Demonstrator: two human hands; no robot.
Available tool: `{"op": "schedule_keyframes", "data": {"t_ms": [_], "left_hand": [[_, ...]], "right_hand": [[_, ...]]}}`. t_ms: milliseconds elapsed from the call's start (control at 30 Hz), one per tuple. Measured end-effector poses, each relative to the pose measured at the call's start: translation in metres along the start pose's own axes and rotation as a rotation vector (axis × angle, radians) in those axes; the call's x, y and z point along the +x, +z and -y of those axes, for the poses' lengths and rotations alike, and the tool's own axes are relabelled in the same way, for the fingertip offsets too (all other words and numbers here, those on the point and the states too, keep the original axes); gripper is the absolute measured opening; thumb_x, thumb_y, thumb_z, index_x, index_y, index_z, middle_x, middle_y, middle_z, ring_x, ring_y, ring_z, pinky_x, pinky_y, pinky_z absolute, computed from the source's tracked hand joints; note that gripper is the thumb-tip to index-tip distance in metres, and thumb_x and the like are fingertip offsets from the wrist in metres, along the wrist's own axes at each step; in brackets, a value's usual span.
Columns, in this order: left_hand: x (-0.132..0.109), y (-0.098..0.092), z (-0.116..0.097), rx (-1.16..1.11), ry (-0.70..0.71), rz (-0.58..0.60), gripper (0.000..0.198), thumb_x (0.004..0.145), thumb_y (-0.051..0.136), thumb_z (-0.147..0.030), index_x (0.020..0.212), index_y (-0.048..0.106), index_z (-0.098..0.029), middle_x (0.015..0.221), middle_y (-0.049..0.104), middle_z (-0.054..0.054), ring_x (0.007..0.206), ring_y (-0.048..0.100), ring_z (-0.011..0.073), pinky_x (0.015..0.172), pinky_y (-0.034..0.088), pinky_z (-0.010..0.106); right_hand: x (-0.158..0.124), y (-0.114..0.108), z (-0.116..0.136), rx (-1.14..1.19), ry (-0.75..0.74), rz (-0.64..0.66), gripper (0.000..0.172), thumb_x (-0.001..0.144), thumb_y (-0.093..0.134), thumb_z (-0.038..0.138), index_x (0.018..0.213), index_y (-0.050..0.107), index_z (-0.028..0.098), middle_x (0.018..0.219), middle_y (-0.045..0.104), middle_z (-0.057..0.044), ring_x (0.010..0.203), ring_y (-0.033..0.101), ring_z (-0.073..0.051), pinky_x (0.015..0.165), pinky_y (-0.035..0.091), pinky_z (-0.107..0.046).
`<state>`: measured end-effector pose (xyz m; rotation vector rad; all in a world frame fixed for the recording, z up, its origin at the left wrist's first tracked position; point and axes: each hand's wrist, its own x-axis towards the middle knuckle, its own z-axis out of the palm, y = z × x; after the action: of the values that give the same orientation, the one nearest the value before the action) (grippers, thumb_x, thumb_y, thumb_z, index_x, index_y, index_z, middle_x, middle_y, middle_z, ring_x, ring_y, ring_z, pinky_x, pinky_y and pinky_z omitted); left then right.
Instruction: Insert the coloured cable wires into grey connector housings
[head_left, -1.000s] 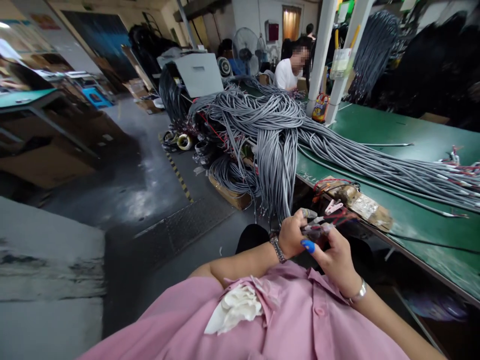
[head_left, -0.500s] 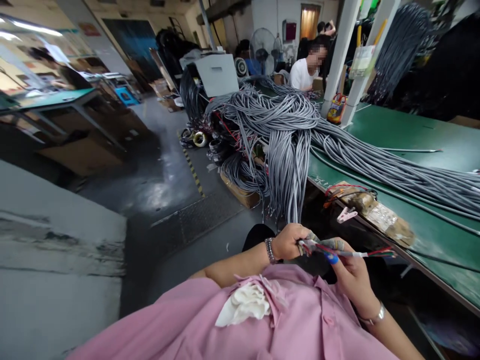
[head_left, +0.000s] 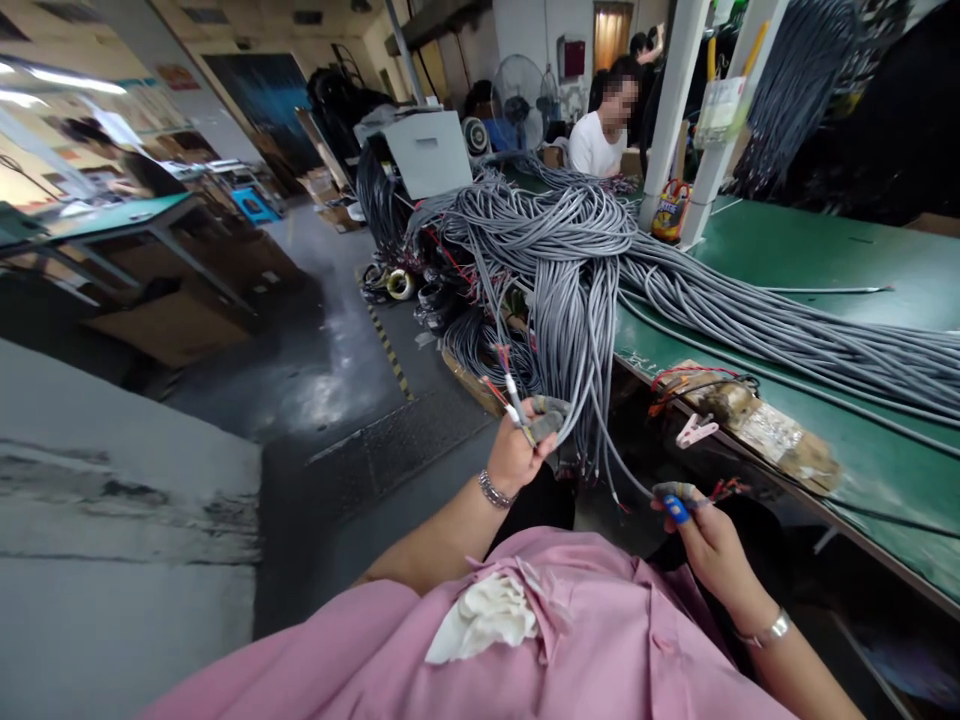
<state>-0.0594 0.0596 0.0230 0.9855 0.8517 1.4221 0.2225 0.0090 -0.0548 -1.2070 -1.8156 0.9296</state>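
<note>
Left hand [head_left: 516,448] grips cable ends [head_left: 517,403], right hand [head_left: 709,548] another cable [head_left: 636,484]; a sharp tug could snarl the bundle [head_left: 571,310].

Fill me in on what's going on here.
A pink-shirted person is handling grey cables. The left hand holds cable ends with coloured wires bared; the right hand, apart from it, grips another cable near its end. A large cable bundle lies across the green table and hangs over its edge.
</note>
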Motion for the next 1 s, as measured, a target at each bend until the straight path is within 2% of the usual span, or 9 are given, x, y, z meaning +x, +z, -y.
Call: {"op": "schedule_keyframes", "data": {"t_ms": [67,133,200,300,533,700,800,900,1000], "left_hand": [[-0.002,0.015,0.005,0.141,-0.058,0.158,0.035,0.083,0.064,-0.042,0.1,0.068,-0.012,0.063,0.064,0.002,0.042,0.049,0.0063,0.043,0.038,0.019],[-0.004,0.034,0.013,0.254,-0.029,0.333,0.036,0.086,0.062,-0.042,0.106,0.069,-0.013,0.089,0.07,0.01,0.071,0.065,0.0142,0.064,0.05,0.025],[-0.005,0.052,0.022,0.347,0.068,0.423,0.033,0.087,0.061,-0.04,0.107,0.07,-0.015,0.108,0.067,0.012,0.094,0.063,0.0187,0.081,0.05,0.028],[-0.005,0.067,0.033,0.431,0.093,0.499,0.03,0.087,0.06,-0.039,0.101,0.071,-0.014,0.103,0.067,0.01,0.094,0.061,0.0187,0.083,0.047,0.028],[-0.008,0.074,0.052,0.408,-0.121,0.482,0.029,0.081,0.067,-0.04,0.085,0.064,-0.012,0.074,0.059,0.001,0.067,0.052,0.0108,0.064,0.042,0.022],[-0.003,0.075,0.049,0.38,-0.15,0.377,0.032,0.08,0.067,-0.044,0.075,0.057,-0.013,0.068,0.058,0.0,0.062,0.051,0.0102,0.061,0.041,0.022],[-0.001,0.068,0.048,0.392,-0.164,0.316,0.033,0.081,0.065,-0.045,0.073,0.057,-0.014,0.063,0.058,0.001,0.059,0.052,0.0106,0.06,0.042,0.023],[-0.002,0.062,0.052,0.431,-0.158,0.331,0.033,0.081,0.065,-0.044,0.071,0.056,-0.014,0.061,0.057,0.0,0.056,0.05,0.0097,0.058,0.04,0.022],[-0.002,0.06,0.055,0.45,-0.149,0.386,0.031,0.081,0.065,-0.04,0.07,0.055,-0.014,0.062,0.056,0.0,0.056,0.048,0.0087,0.055,0.038,0.021]], "right_hand": [[0.008,0.007,0.005,0.034,0.016,0.037,0.026,0.096,0.045,0.035,0.109,0.061,0.02,0.084,0.068,-0.005,0.064,0.061,-0.016,0.06,0.051,-0.028],[0.016,0.015,0.015,0.052,0.023,0.098,0.028,0.096,0.044,0.038,0.098,0.065,0.019,0.074,0.066,-0.003,0.062,0.059,-0.015,0.058,0.048,-0.026],[0.022,0.023,0.023,0.084,0.032,0.144,0.031,0.096,0.045,0.039,0.091,0.066,0.018,0.071,0.064,-0.003,0.061,0.058,-0.014,0.057,0.046,-0.025],[0.025,0.031,0.027,0.133,0.091,0.154,0.032,0.095,0.046,0.041,0.088,0.066,0.016,0.067,0.063,-0.003,0.056,0.053,-0.013,0.053,0.042,-0.024],[0.021,0.039,0.018,0.18,0.222,0.171,0.031,0.091,0.051,0.04,0.073,0.06,0.016,0.056,0.056,0.0,0.049,0.047,-0.012,0.048,0.036,-0.023],[0.024,0.026,0.024,0.338,0.122,0.259,0.022,0.087,0.059,0.037,0.097,0.064,0.018,0.079,0.065,-0.002,0.068,0.056,-0.016,0.065,0.046,-0.028],[0.026,0.012,0.025,0.416,0.194,0.118,0.024,0.089,0.056,0.039,0.102,0.064,0.02,0.095,0.066,-0.005,0.079,0.058,-0.017,0.072,0.048,-0.03],[0.028,0.005,0.028,0.484,0.31,-0.04,0.027,0.09,0.053,0.044,0.099,0.062,0.02,0.086,0.064,-0.004,0.066,0.053,-0.014,0.062,0.046,-0.028],[0.034,0.007,0.035,0.568,0.332,-0.054,0.03,0.083,0.064,0.047,0.091,0.061,0.019,0.071,0.057,0.0,0.059,0.048,-0.012,0.054,0.041,-0.025]]}}
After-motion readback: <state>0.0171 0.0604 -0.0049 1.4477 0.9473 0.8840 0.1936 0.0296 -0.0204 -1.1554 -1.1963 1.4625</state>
